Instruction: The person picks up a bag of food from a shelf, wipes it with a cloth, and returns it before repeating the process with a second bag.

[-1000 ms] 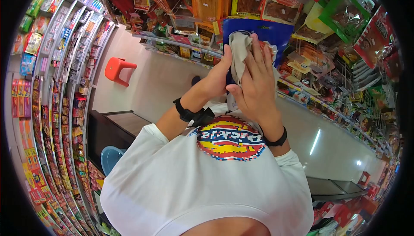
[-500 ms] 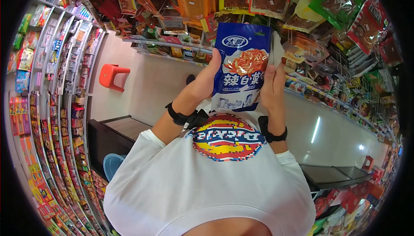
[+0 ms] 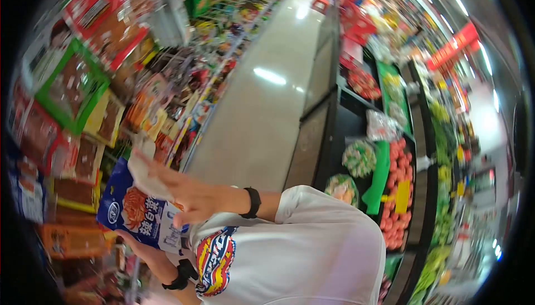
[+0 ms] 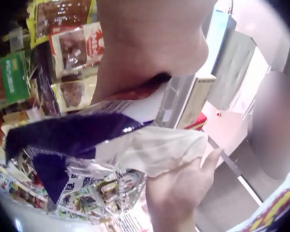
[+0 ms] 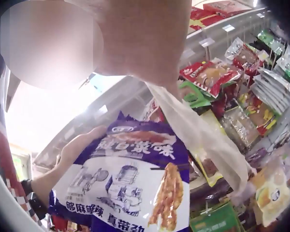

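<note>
My left hand (image 3: 147, 252) grips a blue and white snack bag (image 3: 131, 202) by its side, the thumb over the printed front. In the right wrist view, the front of the bag (image 5: 121, 188) shows drawn figures and a brown strip of food. My right hand (image 3: 195, 193) holds a pale, limp cloth (image 3: 147, 177) beside the bag. The cloth (image 4: 164, 150) covers much of its fingers in the left wrist view, while the thumb sticks out. Hanging down from that hand, the cloth (image 5: 208, 135) passes alongside the bag in the right wrist view.
Hanging food packets (image 3: 75, 87) fill the rack close on my left. A tiled aisle floor (image 3: 251, 115) runs ahead. Past it is a dark-edged produce stand (image 3: 315, 154) with red round produce (image 3: 394, 204) and a green sheet (image 3: 376, 179).
My right hand first lay flat with the cloth over the bag, then moved to its edge, baring the printed front. Now the head view has swung right, toward the aisle and produce.
</note>
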Motion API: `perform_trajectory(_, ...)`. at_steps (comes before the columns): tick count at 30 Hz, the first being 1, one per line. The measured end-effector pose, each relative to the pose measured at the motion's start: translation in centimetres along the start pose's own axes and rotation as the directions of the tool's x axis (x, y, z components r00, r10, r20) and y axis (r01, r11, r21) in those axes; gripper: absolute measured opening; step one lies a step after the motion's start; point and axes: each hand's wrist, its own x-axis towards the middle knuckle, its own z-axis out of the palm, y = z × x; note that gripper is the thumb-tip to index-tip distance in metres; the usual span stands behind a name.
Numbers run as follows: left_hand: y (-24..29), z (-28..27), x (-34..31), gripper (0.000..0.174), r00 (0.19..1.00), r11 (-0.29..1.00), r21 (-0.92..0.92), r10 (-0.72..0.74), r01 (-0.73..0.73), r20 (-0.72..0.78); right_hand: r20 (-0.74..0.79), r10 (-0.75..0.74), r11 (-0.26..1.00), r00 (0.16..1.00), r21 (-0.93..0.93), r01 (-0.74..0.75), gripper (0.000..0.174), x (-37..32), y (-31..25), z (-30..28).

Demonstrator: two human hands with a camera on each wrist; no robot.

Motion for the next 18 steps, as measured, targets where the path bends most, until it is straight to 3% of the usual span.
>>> perform_trajectory(1,-0.6,-0.4,0.9,0.074,0.998,1.0,0.013,-0.019,0.019,0.053,0.004,-0.147,0.988,0.989,-0.038,0.147,0.082,-0.3,1.1,0.6)
perform_trajectory(4,-4.1,1.2,3.7,0.071,0.964,0.977,0.214,-0.058,0.001,0.26,0.01,-0.12,0.978,0.993,-0.17,0.12,0.078,-2.1,1.1,-0.2)
perform_trajectory(5,-4.2,1.9,3.6,0.072,0.894,0.978,0.209,-0.114,0.023,0.433,0.15,0.168,0.941,0.974,-0.318,-0.113,0.072,-1.3,-2.1,-1.4)
perform_trajectory(7,-4.7,3.2,3.8,0.072,0.701,0.98,0.195,-0.169,0.043,0.693,0.101,0.241,0.875,0.965,-0.454,-0.171,0.068,-1.1,-3.7,-0.8)
perform_trajectory(8,-4.7,4.2,3.8,0.072,0.672,0.978,0.204,-0.186,0.053,0.717,0.065,0.303,0.808,0.951,-0.548,-0.219,0.064,-1.3,-4.2,-0.3)
perform_trajectory(10,-4.2,6.2,3.1,0.073,0.694,0.893,0.081,-0.399,0.443,0.6,-0.07,0.287,0.75,0.955,-0.604,-0.27,0.065,-1.8,-4.5,0.4)
perform_trajectory(11,-3.6,6.8,2.3,0.075,0.647,0.895,0.114,-0.396,0.432,0.651,-0.099,0.294,0.73,0.951,-0.619,-0.29,0.063,-2.3,-4.6,0.7)
perform_trajectory(12,-3.4,6.7,2.7,0.076,0.66,0.916,0.206,-0.391,0.343,0.641,-0.131,0.302,0.71,0.944,-0.631,-0.315,0.061,-2.7,-4.8,0.9)
perform_trajectory(18,-0.8,6.6,3.5,0.075,0.533,0.838,0.307,-0.528,0.451,0.661,-0.28,0.278,0.631,0.919,-0.668,-0.395,0.048,-2.1,-7.1,4.2)
